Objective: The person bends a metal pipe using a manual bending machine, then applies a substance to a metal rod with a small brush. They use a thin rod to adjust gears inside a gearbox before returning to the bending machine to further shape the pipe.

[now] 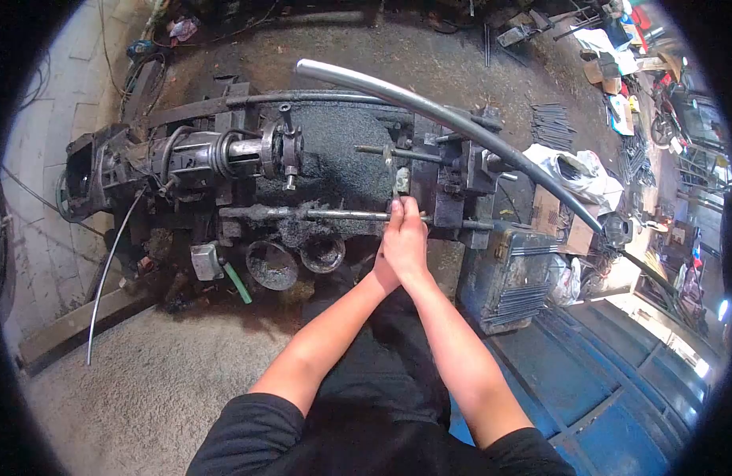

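Both of my hands are clasped together at the near edge of a greasy lathe-like machine (pixel 318 214). My right hand (pixel 406 242) lies on top, its fingers closed around the lower end of a wrench (pixel 394 176). Beneath it, my left hand (pixel 384 264) is pressed in closely on the same handle, and most of its fingers are hidden. The wrench's far end meets a threaded rod (pixel 410 154) that sticks out from the machine's right-hand block (pixel 471 170). A dirty pale block (pixel 403 181) sits just beside the handle.
A long metal bar (pixel 453 119) slants over the machine's right side. Dark metal shavings (pixel 334 135) fill its bed. Two round bowls (pixel 272 266) and a green-handled tool (pixel 236 282) are at the near side. A ribbed motor housing (pixel 513 278) stands right, above blue metal panels (pixel 572 373).
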The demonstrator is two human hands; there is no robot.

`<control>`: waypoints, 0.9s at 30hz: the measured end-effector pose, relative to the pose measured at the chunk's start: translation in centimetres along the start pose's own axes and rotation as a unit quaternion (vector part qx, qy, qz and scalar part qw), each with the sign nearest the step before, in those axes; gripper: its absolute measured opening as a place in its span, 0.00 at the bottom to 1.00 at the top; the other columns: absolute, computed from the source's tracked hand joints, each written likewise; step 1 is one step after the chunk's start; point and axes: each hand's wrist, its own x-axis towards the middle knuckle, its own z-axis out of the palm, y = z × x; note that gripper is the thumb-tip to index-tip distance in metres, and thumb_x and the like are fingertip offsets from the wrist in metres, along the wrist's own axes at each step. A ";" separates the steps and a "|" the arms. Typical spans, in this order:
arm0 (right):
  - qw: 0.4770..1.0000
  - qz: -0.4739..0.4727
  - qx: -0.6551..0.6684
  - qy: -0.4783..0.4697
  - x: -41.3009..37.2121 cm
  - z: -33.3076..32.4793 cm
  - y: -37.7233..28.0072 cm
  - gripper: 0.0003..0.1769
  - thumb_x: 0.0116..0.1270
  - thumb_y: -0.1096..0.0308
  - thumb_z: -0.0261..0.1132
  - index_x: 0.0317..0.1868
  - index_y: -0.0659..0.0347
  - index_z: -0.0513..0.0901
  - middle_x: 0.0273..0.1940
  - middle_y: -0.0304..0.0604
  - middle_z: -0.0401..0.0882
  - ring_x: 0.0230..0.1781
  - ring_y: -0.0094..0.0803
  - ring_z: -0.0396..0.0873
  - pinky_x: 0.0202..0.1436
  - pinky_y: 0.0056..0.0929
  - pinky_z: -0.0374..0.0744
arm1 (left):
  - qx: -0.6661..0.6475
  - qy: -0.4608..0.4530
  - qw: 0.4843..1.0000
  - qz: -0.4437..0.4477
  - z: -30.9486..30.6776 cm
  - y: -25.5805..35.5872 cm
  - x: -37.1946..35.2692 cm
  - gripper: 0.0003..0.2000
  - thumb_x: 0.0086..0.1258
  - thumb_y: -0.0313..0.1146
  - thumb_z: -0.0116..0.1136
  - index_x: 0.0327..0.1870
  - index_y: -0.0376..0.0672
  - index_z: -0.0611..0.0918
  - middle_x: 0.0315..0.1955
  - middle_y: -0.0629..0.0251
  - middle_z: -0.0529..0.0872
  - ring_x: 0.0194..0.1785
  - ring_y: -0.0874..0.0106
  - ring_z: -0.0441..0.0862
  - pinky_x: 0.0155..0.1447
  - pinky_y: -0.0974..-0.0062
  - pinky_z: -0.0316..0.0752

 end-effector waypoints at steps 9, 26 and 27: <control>0.995 0.013 0.054 -0.082 0.3 0.0 -4.2 0.14 0.79 0.58 0.49 0.49 0.60 0.73 0.34 0.65 0.82 0.41 0.67 0.79 0.42 0.58 0.75 | -0.145 0.021 0.989 -0.018 -5.1 1.8 -3.7 0.21 0.71 0.34 0.57 0.62 0.36 0.72 0.58 0.52 0.76 0.61 0.55 0.73 0.66 0.59 0.65; 0.995 -0.070 0.044 -0.061 0.9 -2.9 -3.8 0.14 0.75 0.62 0.54 0.42 0.65 0.79 0.32 0.63 0.82 0.39 0.62 0.81 0.42 0.56 0.77 | 0.006 0.003 0.999 -0.043 -8.8 3.2 -5.5 0.11 0.62 0.33 0.60 0.43 0.38 0.83 0.44 0.52 0.84 0.53 0.53 0.79 0.56 0.55 0.72; 0.994 -0.064 0.043 -0.080 0.5 -3.5 -3.3 0.14 0.75 0.63 0.54 0.43 0.66 0.79 0.32 0.64 0.82 0.39 0.62 0.81 0.42 0.56 0.77 | 0.014 0.020 0.998 -0.054 -9.4 3.9 -5.7 0.11 0.62 0.32 0.60 0.43 0.38 0.83 0.44 0.53 0.84 0.54 0.53 0.78 0.56 0.55 0.72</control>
